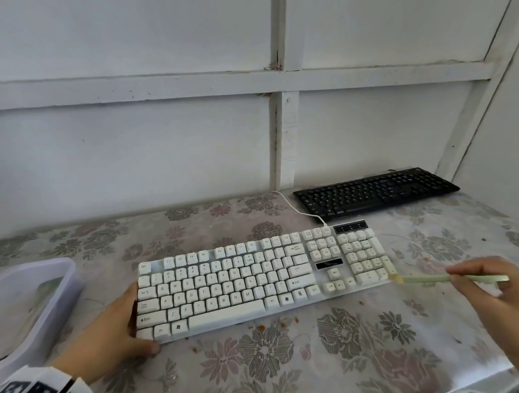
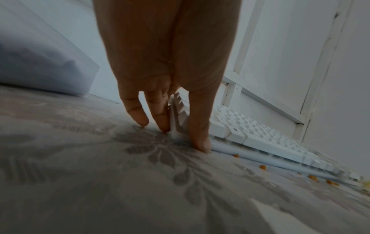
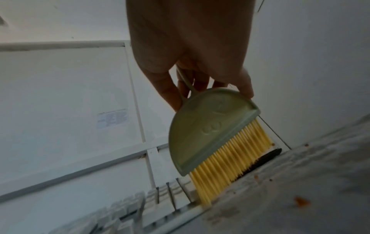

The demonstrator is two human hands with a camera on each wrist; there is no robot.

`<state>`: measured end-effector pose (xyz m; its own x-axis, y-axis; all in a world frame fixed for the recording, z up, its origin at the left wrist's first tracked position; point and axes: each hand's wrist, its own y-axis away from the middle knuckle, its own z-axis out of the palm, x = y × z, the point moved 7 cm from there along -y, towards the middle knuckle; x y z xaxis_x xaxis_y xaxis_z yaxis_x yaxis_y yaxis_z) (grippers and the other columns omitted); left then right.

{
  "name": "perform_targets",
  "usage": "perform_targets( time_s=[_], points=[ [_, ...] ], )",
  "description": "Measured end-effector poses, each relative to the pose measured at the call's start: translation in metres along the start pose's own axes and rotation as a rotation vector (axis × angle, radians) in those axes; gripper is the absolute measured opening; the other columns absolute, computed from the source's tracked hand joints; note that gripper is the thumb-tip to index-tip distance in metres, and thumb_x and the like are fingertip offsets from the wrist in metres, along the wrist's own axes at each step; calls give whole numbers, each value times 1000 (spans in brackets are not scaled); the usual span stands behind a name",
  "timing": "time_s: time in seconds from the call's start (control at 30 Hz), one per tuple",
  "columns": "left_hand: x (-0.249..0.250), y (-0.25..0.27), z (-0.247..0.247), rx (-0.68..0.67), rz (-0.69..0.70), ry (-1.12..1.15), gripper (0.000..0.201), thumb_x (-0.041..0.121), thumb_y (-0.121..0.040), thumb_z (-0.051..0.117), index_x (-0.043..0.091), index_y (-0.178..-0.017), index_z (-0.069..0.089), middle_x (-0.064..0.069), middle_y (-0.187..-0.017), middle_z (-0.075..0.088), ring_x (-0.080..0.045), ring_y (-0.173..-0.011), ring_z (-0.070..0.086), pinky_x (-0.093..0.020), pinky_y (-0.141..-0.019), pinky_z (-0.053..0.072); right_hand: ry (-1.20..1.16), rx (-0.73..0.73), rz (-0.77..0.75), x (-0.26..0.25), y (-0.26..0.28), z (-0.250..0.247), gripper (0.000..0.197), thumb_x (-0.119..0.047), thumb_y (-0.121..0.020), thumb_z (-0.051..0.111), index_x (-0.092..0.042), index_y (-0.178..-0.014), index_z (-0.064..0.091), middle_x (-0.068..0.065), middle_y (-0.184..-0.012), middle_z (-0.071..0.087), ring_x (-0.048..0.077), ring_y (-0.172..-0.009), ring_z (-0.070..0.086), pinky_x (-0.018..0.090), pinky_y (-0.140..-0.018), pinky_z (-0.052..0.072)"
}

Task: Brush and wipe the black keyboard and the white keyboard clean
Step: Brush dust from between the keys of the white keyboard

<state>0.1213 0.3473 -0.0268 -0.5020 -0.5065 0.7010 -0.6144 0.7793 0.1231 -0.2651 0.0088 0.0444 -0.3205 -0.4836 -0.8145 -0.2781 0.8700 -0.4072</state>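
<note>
The white keyboard (image 1: 256, 280) lies slanted across the middle of the table. My left hand (image 1: 115, 330) grips its near left corner (image 2: 178, 126), thumb on the front edge and fingers along the left side. My right hand (image 1: 491, 292) holds a pale green brush (image 1: 428, 279) by its handle. The yellow bristles (image 3: 226, 159) touch the keyboard's right edge beside the number pad (image 3: 176, 193). The black keyboard (image 1: 375, 191) lies at the back right by the wall, untouched.
A flowered cloth (image 1: 291, 360) covers the table, with orange crumbs (image 1: 262, 327) scattered in front of the white keyboard (image 2: 312, 177) and to its right. A translucent plastic tub (image 1: 26, 301) stands at the left. A white cable (image 1: 298, 207) runs to the wall.
</note>
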Motion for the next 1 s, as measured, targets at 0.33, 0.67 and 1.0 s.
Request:
perform_targets(
  time_s=[0.33, 0.67, 1.0],
  points=[
    [3, -1, -3, -59, -57, -36, 83, 31, -41, 88, 51, -109, 44, 28, -110, 61, -1, -109, 56, -27, -98, 44, -10, -128, -98, -26, 13, 15, 41, 1, -78, 68, -39, -79, 66, -18, -89, 63, -6, -85, 55, 1, -69, 36],
    [-2, 3, -3, -67, -145, -58, 76, 48, -33, 78, 45, -106, 55, 19, -102, 70, -4, -96, 65, -33, -93, 49, -103, -269, -189, -37, 29, 29, 28, -12, -76, 75, -39, -79, 71, -12, -86, 65, 3, -84, 59, 13, -75, 44],
    [17, 10, -2, 0, -204, -268, 70, 32, -60, 76, 32, -125, 51, 13, -114, 62, -5, -98, 58, -26, -93, 47, -265, -346, -85, -45, 36, 44, 29, -5, -74, 71, -34, -77, 74, -12, -83, 70, 1, -81, 62, 7, -65, 47]
  ],
)
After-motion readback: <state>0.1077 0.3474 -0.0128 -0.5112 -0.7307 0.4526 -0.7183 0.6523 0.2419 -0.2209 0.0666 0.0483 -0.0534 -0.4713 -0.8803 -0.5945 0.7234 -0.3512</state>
